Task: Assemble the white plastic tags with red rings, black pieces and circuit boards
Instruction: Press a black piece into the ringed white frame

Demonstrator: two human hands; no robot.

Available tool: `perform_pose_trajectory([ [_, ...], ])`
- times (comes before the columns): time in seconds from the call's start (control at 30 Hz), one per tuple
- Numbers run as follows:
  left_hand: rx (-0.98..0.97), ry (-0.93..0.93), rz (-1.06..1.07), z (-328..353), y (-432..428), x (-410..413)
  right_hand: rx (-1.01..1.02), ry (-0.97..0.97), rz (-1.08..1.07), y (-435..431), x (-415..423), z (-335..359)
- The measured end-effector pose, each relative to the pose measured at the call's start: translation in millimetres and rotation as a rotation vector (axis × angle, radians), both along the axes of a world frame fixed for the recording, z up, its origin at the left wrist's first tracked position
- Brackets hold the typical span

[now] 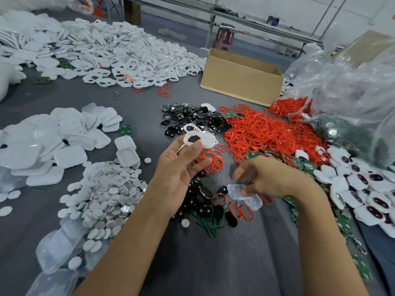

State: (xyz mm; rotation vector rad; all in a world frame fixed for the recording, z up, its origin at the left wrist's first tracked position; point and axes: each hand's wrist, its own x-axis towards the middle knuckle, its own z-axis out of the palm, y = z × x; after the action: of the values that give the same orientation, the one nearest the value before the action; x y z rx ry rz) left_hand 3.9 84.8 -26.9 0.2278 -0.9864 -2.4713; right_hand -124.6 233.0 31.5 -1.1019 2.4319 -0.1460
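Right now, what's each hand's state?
Left hand: pinching a white tag between thumb and fingers.
Right hand: blurred over a white shell on the table; grip cannot be told.

Both hands bare, nothing worn on wrists. Left hand (177, 167) lower centre, right hand (271, 178) right of centre. Forearms (132, 242) bare down to the bottom edge of the frame. Left thumbnail (197, 144) short, plain. Dark speck by a right finger: ring or not, can't tell.
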Motion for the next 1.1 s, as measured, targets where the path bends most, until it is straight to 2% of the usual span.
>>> perform_pose_trajectory([
  [0.13,0.002,-0.009,-0.015,3,1,1,0.117,0.009,-0.042,-5,1,-10],
  [0.2,-0.005,-0.017,-0.021,5,3,2,0.075,-0.030,-0.067,-4,0,-8],
  [0.4,-0.026,-0.024,-0.055,3,4,1,-0.538,-0.330,-0.198,8,2,18],
  [0.53,-0.069,-0.045,-0.073,0,3,-1,-0.794,-0.423,-0.254,9,7,26],
  [0.7,-0.141,-0.100,-0.093,-5,5,-2,-0.980,-0.329,-0.291,4,14,31],
  [0.77,-0.163,-0.102,-0.113,-5,6,-2,-1.001,-0.218,-0.276,-2,18,31],
  [0.93,-0.163,-0.062,-0.074,-5,7,-3,-0.915,0.099,-0.169,-22,37,24],
  [1.1,-0.126,-0.031,-0.032,-4,5,-2,-0.799,0.200,-0.080,-30,47,22],
])
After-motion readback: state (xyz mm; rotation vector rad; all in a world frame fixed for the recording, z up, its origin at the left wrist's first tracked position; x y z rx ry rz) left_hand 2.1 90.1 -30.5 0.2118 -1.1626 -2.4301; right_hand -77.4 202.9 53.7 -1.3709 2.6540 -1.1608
